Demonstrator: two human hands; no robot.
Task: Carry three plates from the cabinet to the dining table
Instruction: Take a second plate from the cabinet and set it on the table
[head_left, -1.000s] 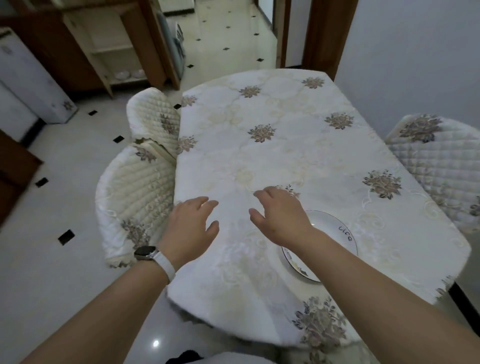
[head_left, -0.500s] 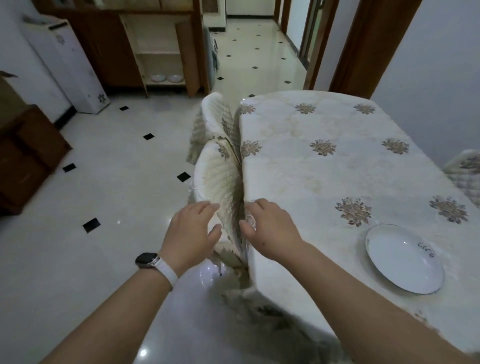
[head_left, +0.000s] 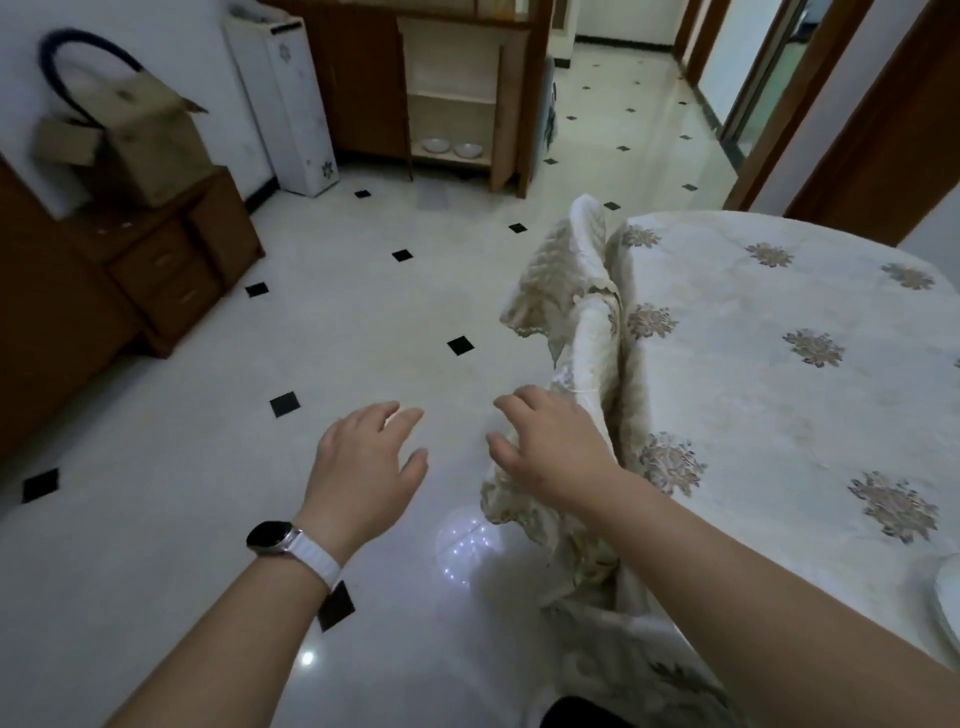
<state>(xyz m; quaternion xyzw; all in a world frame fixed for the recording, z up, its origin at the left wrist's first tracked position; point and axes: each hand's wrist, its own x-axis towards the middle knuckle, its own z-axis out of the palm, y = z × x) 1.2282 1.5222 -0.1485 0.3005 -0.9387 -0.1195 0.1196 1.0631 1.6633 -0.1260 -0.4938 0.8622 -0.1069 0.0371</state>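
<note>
Both my grips are spread apart and empty: left hand (head_left: 363, 462), right hand (head_left: 550, 447). One plate (head_left: 946, 603) lies flat at the counter (head_left: 779, 395) edge; two plates (head_left: 451, 147) sit in the open cabinet (head_left: 511, 104).

No readable text, labels, brand names, numbers or signs appear anywhere in this view. The smartwatch (head_left: 268, 536) face is dark and blank, the cardboard box (head_left: 150, 140) shows no legible printing, and the white appliance (head_left: 283, 104) carries only small flower decorations, not writing.
</note>
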